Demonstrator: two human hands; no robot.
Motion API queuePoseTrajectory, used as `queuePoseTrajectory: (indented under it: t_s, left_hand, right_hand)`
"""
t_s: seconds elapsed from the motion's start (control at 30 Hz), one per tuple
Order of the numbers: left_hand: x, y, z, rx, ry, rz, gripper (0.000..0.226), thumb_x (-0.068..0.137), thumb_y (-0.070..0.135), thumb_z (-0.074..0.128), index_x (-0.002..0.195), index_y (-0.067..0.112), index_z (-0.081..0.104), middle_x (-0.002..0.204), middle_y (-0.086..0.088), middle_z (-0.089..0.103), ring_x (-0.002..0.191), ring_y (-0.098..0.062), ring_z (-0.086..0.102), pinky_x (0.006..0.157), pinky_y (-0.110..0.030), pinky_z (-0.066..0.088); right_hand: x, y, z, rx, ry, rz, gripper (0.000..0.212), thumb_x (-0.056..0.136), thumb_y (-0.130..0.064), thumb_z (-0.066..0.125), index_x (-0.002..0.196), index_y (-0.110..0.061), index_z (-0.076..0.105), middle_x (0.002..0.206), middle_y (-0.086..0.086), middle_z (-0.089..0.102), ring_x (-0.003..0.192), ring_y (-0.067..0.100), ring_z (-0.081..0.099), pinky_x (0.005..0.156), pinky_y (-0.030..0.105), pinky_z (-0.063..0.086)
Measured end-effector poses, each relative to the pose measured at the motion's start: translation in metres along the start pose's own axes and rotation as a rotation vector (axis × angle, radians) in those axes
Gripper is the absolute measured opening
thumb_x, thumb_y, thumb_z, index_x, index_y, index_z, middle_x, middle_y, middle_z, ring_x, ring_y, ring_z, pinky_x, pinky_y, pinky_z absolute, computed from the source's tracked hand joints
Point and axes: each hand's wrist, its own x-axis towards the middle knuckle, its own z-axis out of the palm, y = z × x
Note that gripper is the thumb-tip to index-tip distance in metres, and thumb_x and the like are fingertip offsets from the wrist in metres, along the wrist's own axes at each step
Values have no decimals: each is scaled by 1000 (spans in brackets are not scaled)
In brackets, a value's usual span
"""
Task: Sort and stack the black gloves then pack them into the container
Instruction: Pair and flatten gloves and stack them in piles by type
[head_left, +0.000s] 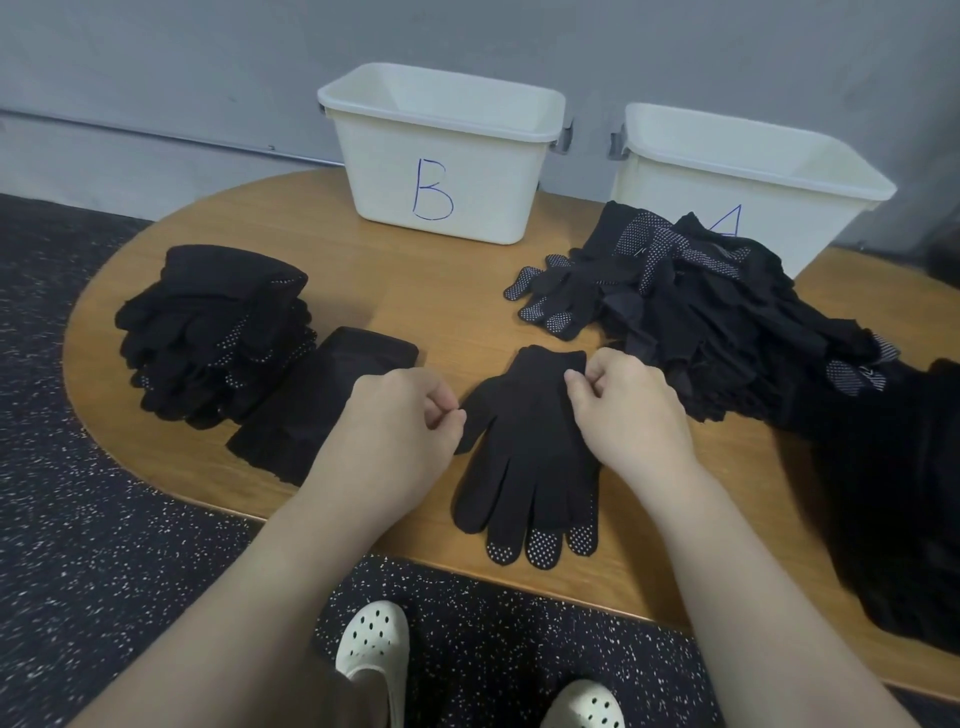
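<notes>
Head view takes in two white bins, two hands and three heaps of black gloves on the wooden surface (447, 296). A neat stack (213, 332) lies far left, with a flat stack (322, 405) just beside it, partly hidden by the left hand (400, 415), which pinches the thumb of a glove pair (524, 447) lying flat with white-dotted fingertips. The right hand (623, 400) pinches its cuff edge. Bin B (441, 156) stands behind; the loose pile (727, 312) masks the other bin (748, 171)'s letter.
</notes>
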Motion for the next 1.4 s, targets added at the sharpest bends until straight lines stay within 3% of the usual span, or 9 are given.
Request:
queuePoseTrajectory:
  t_s: [0.27,0.53,0.8,1.0,1.07,1.17,1.3,1.4]
  left_hand:
    - [-2,3,4,37,-22,38,4,96,30,69,97,27,67,68,12,62,62,-3,59,56,-11,36]
    - [0,7,4,90,-29,29,8,97,29,68,91,24,66,72,9,64,65,-5,60,55,-12,39]
    - [-1,6,3,67,-16,18,7,96,28,70,93,23,66,73,8,64,67,-7,62,59,-12,41]
    - [-3,9,3,137,187,276,14,95,22,68,108,21,73,102,10,63,78,-9,56,66,-23,43]
    - [3,8,10,146,124,443,20,99,19,61,116,19,73,118,7,64,99,-13,60,85,-31,51]
    - [14,6,25,173,-98,569,36,106,25,51,141,19,62,155,1,48,142,-16,43,117,-39,37]
    - [20,2,41,313,-266,536,52,112,37,30,162,23,27,171,3,14,158,-13,10,129,-34,10]
    - [21,-1,43,401,-235,497,54,112,38,23,164,25,16,172,3,9,159,-14,4,128,-31,1]
  right_hand:
    - [0,-1,2,-24,35,-5,28,105,-31,52,84,-11,51,71,-2,53,69,30,54,61,34,35]
    - [-4,-3,2,-114,62,-23,21,106,-31,49,96,-13,52,73,-4,44,72,28,44,65,35,34]
    - [-5,-2,4,-146,91,-55,20,106,-33,50,98,-14,53,77,-2,50,70,26,47,64,33,37]
    - [-4,1,7,-147,99,-70,21,105,-32,51,96,-14,51,78,-2,53,69,26,46,63,34,35]
    - [-3,3,7,-117,93,-70,22,105,-33,53,93,-14,52,77,-2,56,69,26,48,62,34,35]
    - [-3,7,5,-41,57,-62,22,103,-35,56,93,-16,55,78,-1,63,73,27,56,63,34,39]
    - [-9,16,0,28,49,-86,12,99,-33,62,98,-20,62,84,-6,66,80,19,62,67,32,45]
    - [-18,24,-6,95,31,-160,7,96,-29,69,99,-24,64,86,-13,61,78,5,58,69,27,47]
